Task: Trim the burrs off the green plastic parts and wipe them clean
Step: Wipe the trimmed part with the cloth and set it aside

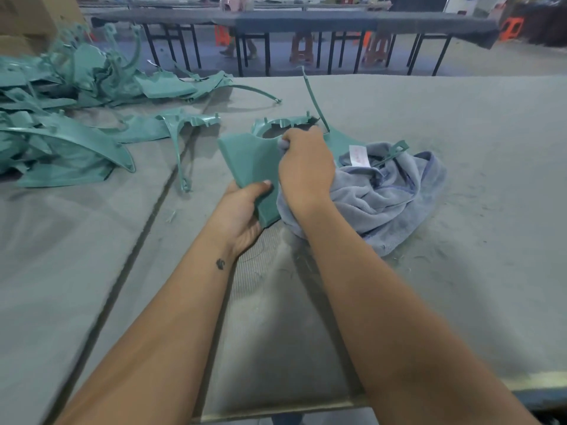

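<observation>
A green plastic part (pixel 245 157) with a flat panel, a ring-shaped opening and a thin upright strip lies tilted on the table's middle. My left hand (pixel 242 216) grips the panel's near lower edge, thumb on top. My right hand (pixel 303 167) grips a bunched pale blue cloth (pixel 383 197) and presses it against the part beside the ring. The cloth spreads to the right and covers the part's right side; a thin green tip pokes out above it.
A heap of green plastic parts (pixel 61 124) fills the table's far left, with one loose part (pixel 181 133) nearer the middle. The grey felt table (pixel 460 271) has a seam running diagonally on the left. Dark tables and stools stand behind.
</observation>
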A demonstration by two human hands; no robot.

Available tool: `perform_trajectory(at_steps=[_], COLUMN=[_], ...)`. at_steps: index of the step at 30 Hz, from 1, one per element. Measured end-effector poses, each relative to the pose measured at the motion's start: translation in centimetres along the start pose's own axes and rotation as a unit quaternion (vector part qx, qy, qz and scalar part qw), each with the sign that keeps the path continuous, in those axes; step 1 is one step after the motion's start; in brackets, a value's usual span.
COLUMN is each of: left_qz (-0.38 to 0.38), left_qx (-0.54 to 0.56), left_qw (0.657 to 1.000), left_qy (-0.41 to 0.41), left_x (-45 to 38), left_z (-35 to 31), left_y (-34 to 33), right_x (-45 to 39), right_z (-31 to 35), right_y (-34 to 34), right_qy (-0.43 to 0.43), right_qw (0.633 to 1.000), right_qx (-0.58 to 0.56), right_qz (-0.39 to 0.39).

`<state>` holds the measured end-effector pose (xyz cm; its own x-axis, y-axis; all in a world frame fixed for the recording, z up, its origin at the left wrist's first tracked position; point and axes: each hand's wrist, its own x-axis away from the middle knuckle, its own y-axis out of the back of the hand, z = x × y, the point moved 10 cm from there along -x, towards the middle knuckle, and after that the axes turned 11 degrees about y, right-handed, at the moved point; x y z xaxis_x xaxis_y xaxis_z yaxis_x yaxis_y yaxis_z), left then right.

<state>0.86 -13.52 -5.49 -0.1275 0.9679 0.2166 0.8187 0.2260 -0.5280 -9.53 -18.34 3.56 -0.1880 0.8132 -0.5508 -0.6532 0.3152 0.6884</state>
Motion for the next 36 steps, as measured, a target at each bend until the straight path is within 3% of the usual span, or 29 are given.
perform_trajectory(at_steps=[2,6,8,14,18,22,29,36], left_qz=[0.004,0.057,0.054,0.041,0.051,0.081,0.062,0.074], left_qx=[0.004,0.034,0.022,-0.047,-0.054,-0.009,-0.075,-0.018], left_qw=[1.0,0.997,0.998,0.998,0.997,0.996,0.994,0.997], left_qy=[-0.007,-0.031,-0.034,-0.028,-0.037,-0.044,-0.04,-0.031], left_x=[0.0,0.6,1.0,1.0,0.9,0.9,0.9,0.9], left_z=[-0.1,-0.5,-0.5,-0.3,-0.5,-0.7,-0.5,-0.5], left_y=[-0.2,-1.3,-1.3,-1.2,-1.5,-1.9,-1.8,-1.7], right_x=[-0.1,0.7,0.9,-0.4,-1.1,0.3,-1.7,1.2], right_z=[0.2,3.4,3.0,-0.1,1.6,6.2,1.4,3.8], right_y=[-0.1,-1.7,-1.6,0.3,1.0,-0.4,0.9,-0.9], right_qy=[-0.015,0.087,0.091,0.062,0.059,0.158,0.067,0.123], right_qw=[1.0,0.988,0.982,0.996,0.998,0.987,0.997,0.99], right_qx=[-0.024,-0.091,-0.116,0.033,0.025,-0.024,0.011,-0.042], right_qz=[-0.001,0.093,0.114,0.062,0.006,0.025,0.025,0.046])
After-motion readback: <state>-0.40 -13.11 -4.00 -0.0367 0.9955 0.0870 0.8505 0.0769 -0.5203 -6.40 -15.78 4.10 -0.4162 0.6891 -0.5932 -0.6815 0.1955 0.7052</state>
